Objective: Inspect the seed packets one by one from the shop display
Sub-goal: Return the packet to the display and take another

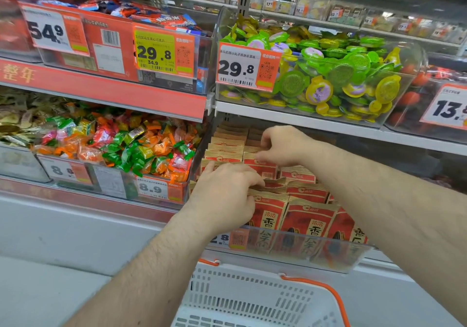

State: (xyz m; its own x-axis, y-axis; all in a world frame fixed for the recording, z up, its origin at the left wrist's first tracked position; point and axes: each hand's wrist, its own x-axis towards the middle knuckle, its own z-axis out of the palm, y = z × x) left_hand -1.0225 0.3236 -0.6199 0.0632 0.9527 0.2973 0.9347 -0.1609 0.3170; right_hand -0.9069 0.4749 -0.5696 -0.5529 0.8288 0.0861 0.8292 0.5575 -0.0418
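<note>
Both hands work the upright seed packets (267,215): left hand (225,197) curls over near-row tops; right hand (283,147) pinches a packet top farther back.

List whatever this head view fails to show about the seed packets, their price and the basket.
- Price tag on the clear bin front: first digits hidden by the left hand.
- Red-and-tan seed packets: lower print blurred behind the clear plastic.
- Packet edges under the right hand: fingers cover them, so the grip is unclear.
- White plastic basket: cut off by the bottom edge.
</note>
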